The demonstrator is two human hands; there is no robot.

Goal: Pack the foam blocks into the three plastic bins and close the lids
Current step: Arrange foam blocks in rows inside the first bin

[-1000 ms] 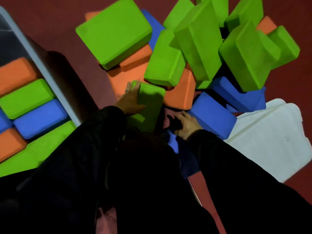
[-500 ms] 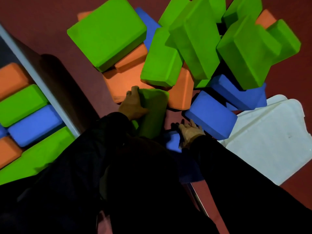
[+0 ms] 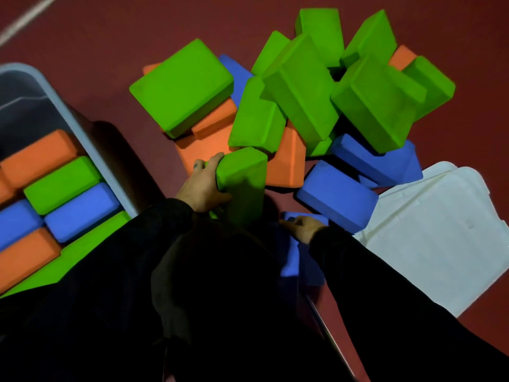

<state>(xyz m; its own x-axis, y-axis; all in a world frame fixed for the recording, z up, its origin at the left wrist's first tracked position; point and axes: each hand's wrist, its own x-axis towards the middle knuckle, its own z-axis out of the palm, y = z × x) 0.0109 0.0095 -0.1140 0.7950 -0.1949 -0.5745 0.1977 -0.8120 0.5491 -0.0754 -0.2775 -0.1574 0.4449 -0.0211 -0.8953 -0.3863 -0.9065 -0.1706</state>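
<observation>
A heap of green, orange and blue foam blocks (image 3: 300, 86) lies on the dark red floor ahead of me. My left hand (image 3: 203, 186) grips the left side of a green block (image 3: 243, 183), tipped up on its edge at the near side of the heap. My right hand (image 3: 303, 227) is closed over the top of a blue block (image 3: 292, 260) low between my arms; most of that block is in shadow. A grey plastic bin (image 3: 82, 139) at the left holds packed orange, green and blue blocks.
White bin lids (image 3: 440, 238) lie stacked on the floor at the right, touching the blue blocks of the heap. My dark sleeves and body hide the floor near me. A thin metal edge (image 3: 327, 332) runs diagonally below my right arm.
My left hand has closed on the green block and tipped it from flat onto its edge. My right hand has drawn back from the floor onto the low blue block.
</observation>
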